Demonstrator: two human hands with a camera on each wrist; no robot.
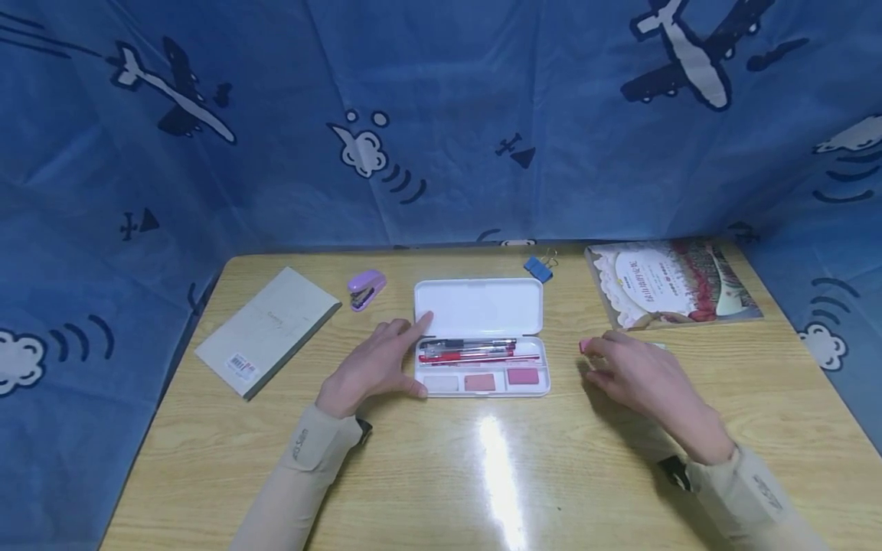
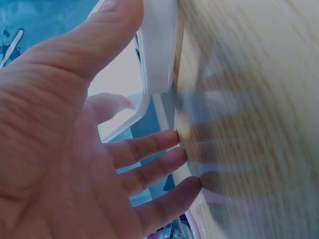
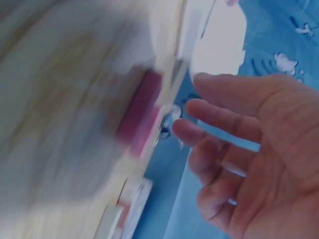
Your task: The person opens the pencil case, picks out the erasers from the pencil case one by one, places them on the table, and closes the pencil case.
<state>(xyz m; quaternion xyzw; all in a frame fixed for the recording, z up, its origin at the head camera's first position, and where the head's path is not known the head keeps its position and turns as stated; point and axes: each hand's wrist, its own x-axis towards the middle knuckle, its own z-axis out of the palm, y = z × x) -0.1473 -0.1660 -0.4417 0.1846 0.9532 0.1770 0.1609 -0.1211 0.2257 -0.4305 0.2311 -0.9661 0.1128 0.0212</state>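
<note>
A white pencil case (image 1: pixel 478 304) lies unfolded in the middle of the table, its lid tipped back. Inside are several pens (image 1: pixel 468 350), and along the front a white eraser (image 1: pixel 441 383), a salmon eraser (image 1: pixel 480 382) and a deeper pink eraser (image 1: pixel 523 376) sit in compartments. My left hand (image 1: pixel 375 363) is at the case's left side, thumb by the front corner, index finger at the lid, other fingers straight. To the right, my right hand (image 1: pixel 637 373) hovers with fingers loosely bent and nothing between them, beside a pink block (image 3: pixel 142 107) on the table.
A pale notebook (image 1: pixel 269 329) and a purple stapler (image 1: pixel 367 289) lie left of the case. Behind it is a blue binder clip (image 1: pixel 539 268). A printed booklet (image 1: pixel 671 283) lies at the back right. Blue curtain (image 1: pixel 441 153) encloses the table's back and sides.
</note>
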